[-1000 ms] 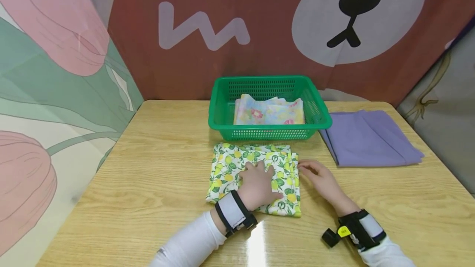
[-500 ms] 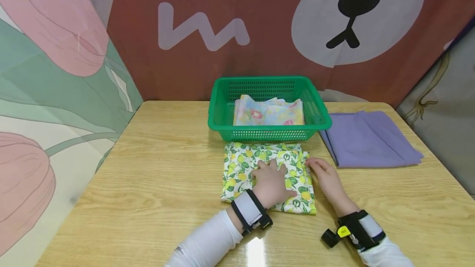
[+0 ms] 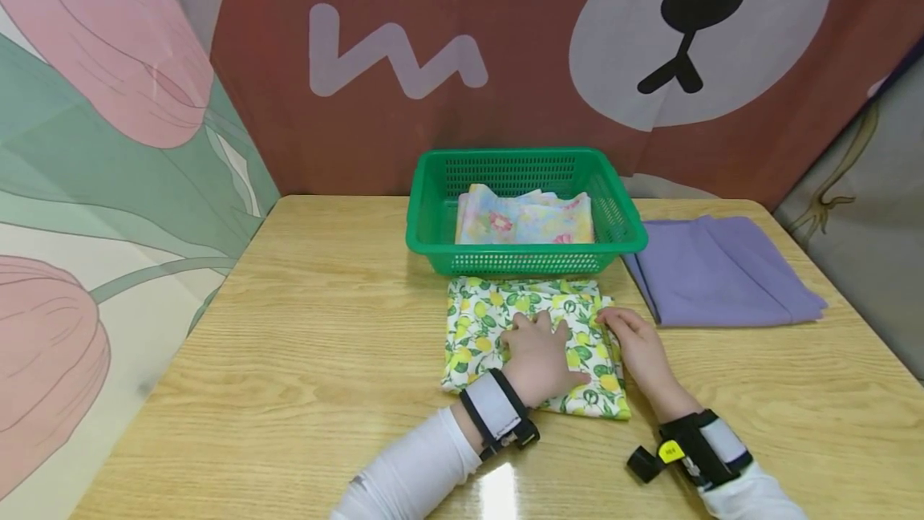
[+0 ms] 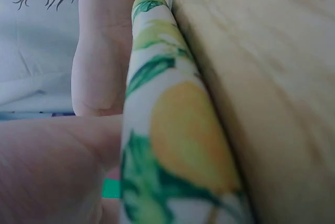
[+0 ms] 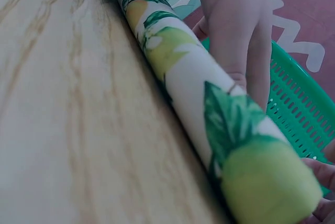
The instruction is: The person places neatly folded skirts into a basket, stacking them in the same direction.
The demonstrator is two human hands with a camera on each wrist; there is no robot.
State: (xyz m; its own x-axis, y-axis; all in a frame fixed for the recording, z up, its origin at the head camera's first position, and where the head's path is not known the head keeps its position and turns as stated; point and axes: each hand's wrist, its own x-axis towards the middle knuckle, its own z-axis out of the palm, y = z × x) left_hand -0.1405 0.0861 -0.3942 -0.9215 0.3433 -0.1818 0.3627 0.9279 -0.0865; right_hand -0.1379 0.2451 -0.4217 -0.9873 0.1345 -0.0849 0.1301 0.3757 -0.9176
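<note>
We see the folded lemon-print cloth (image 3: 530,335) lying flat on the wooden surface (image 3: 310,343), just in front of the green basket (image 3: 525,211) and apparently touching its front wall; the left hand (image 3: 537,355) rests on top of it with fingers spread and fairly straight, pressing the layers down; the right hand (image 3: 638,343) lies at the cloth's right edge, fingertips touching the fold, though whether they pinch the edge or merely rest against it we cannot tell from the head view, and the right wrist view shows only the rounded fold (image 5: 209,98) close up.

In our judgement the cloth is light, soft and limp; it will sag and unfold if lifted by one corner, and its stacked layers may slide over each other on the smooth surface; the thick folded edges, seen plump in the left wrist view (image 4: 172,130), look like the best places to take hold, one hand under or along each side so the layers stay together.

A floral cloth (image 3: 523,219) lies inside the basket; a folded purple cloth (image 3: 722,271) sits to the right of the basket, well apart from the hands.
</note>
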